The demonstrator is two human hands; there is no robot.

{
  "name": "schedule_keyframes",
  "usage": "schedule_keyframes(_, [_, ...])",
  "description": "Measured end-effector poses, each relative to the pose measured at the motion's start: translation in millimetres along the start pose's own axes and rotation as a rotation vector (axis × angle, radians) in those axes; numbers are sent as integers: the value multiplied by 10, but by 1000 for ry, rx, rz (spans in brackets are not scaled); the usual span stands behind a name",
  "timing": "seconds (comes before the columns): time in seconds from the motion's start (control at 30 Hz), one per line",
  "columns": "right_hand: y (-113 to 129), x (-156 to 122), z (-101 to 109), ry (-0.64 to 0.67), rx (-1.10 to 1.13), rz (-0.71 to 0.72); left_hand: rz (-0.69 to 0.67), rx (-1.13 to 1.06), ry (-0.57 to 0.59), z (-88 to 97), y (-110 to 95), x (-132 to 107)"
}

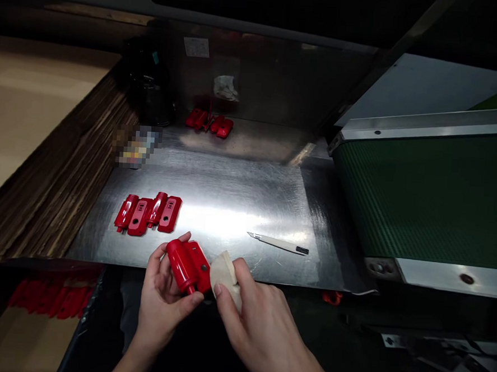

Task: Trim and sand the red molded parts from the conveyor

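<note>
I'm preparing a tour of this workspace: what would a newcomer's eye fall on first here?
Probably the glossy red part in the left hand, low near the middle, with the right hand holding a pale pad close beside it. Next, the broad green belt at the right, and the slim knife lying on the shiny metal tabletop.
</note>
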State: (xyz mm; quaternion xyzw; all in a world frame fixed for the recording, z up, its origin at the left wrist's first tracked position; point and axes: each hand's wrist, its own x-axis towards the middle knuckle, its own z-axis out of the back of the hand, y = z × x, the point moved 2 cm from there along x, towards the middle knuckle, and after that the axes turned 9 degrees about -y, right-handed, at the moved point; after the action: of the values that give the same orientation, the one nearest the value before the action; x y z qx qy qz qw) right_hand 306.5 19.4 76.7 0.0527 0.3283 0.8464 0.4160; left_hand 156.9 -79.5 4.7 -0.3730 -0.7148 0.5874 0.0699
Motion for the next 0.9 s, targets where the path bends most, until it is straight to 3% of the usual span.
schedule_keyframes(0.37, [49,34,-34,-39,-2,60,-8,-18,-38,-8,-72,-12])
schedule_keyframes(0.5, [31,72,-27,-85,-10,-5,-21,-16,-56,-3,-89,-30])
schedule_keyframes(0.8, [-12,47,-72,-50,116,45,-101,-42,-114,-68,-98,-29])
schedule_keyframes(0.9, [-16,57,-89,-72,122,2,-99,-44,-128,-73,-93,-16])
